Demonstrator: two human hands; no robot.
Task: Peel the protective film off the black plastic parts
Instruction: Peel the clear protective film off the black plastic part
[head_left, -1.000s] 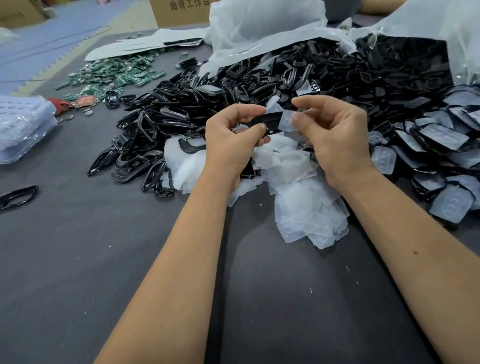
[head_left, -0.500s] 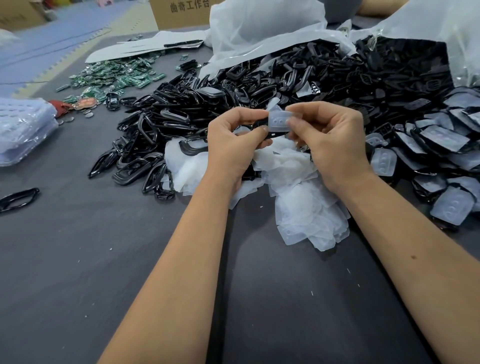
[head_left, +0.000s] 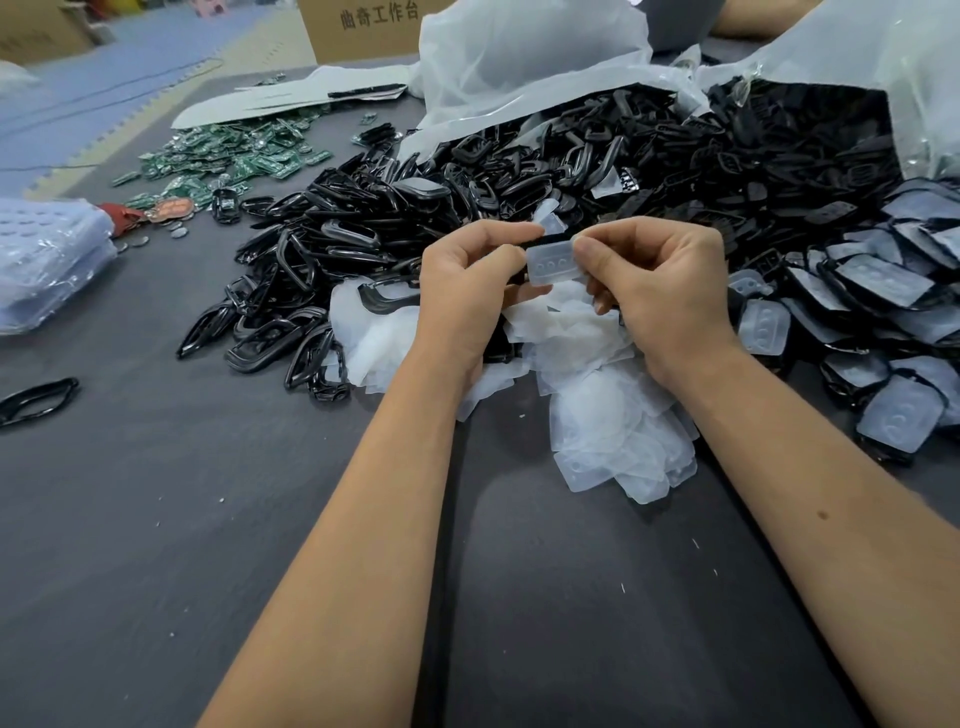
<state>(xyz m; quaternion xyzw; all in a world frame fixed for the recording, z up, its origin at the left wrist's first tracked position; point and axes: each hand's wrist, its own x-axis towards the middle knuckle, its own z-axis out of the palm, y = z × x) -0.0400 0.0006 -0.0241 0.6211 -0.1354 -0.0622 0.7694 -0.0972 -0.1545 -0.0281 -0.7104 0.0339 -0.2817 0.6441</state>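
Note:
My left hand (head_left: 467, 291) pinches a small black plastic part (head_left: 540, 241), mostly hidden behind its fingers and the film. My right hand (head_left: 660, 286) pinches the translucent protective film (head_left: 550, 264) between thumb and forefinger, and the film stands largely lifted off the part. Below my hands lies a heap of peeled films (head_left: 602, 395). At the right sit black parts still covered with film (head_left: 883, 280). A large pile of bare black parts (head_left: 467, 208) spreads behind my hands.
Clear plastic bags (head_left: 519, 57) spill black pieces at the back. Green circuit boards (head_left: 234, 156) lie at the back left, a stack of clear trays (head_left: 47, 260) at the left edge, a cardboard box (head_left: 363, 26) behind. One lone black frame (head_left: 36, 400) sits on the grey table (head_left: 156, 519).
My right hand has pulled the film further off the part, toward me and leftward, so the film now faces me. Both hands have dropped slightly.

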